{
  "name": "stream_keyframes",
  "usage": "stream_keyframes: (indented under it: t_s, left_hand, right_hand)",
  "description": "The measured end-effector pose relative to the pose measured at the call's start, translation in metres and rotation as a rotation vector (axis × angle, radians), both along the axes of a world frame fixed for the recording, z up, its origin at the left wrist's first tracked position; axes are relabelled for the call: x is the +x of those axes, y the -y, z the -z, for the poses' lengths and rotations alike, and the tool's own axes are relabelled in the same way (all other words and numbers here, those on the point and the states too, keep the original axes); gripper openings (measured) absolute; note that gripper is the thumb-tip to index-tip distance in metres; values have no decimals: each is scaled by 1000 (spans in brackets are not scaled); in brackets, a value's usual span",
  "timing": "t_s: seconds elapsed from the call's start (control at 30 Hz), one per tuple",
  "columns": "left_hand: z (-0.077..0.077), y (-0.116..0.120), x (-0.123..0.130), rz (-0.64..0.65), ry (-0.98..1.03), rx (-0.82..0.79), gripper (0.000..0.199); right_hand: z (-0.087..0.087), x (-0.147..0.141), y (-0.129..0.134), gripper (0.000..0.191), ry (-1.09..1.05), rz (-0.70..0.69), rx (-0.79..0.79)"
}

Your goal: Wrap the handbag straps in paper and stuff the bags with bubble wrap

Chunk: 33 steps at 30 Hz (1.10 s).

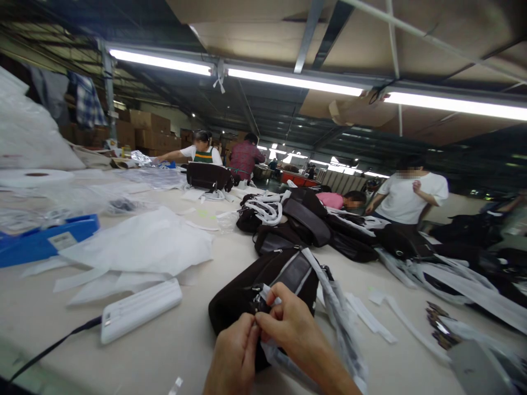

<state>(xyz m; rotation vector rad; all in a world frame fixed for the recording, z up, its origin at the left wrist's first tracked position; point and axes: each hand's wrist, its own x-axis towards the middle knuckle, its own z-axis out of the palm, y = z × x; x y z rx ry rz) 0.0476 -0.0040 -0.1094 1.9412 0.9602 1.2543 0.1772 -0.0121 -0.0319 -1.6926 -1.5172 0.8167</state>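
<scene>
Left hand [234,351] and right hand [294,323] meet, fingertips closed in a pinch, at the front of a black bag [233,302] on the table [164,362]; what they grip is hidden. Table surface separates bag and white power bank [142,310]; other bags [308,219] crowd the far side. Gray panel [294,274], film-wrapped strap [331,299] mark the black bag.

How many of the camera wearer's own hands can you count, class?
2: the left hand and the right hand, close together at the near black bag. Neither is fully hidden.
</scene>
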Motion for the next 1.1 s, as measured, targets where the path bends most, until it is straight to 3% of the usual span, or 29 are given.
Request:
stream_keyframes:
  t_s: [0.13,0.2,0.27,0.4,0.6,0.67,0.8,0.93,1.1]
  left_hand:
    - [10,4,8,-162,87,-19,28]
    - [14,5,9,-236,92,-9,34]
    - [18,2,8,-264,45,130,40]
    - [21,-3,0,-252,-115,410,33]
    - [13,-1,-1,-438,-165,601,40]
    - [13,0,0,-446,-156,676,39]
    - [18,-1,0,-386,-170,600,29]
    - [21,-5,1,-403,-111,519,37]
    - [8,-2,0,-345,-77,482,27]
  right_hand:
    - [-8,-3,-2,18,98,14,-12]
    - [-11,-4,-2,18,117,3,-6]
    - [-14,-4,-3,18,108,-10,-13]
    - [-17,-4,-4,16,25,-41,-41]
    - [-22,-2,-1,21,-60,-65,-65]
    - [-23,-2,-1,24,-79,-61,-74]
    - [-21,0,-4,24,-76,-81,-69]
    - [-20,0,-5,20,-13,-75,-44]
    - [-18,1,-5,19,-61,-100,-46]
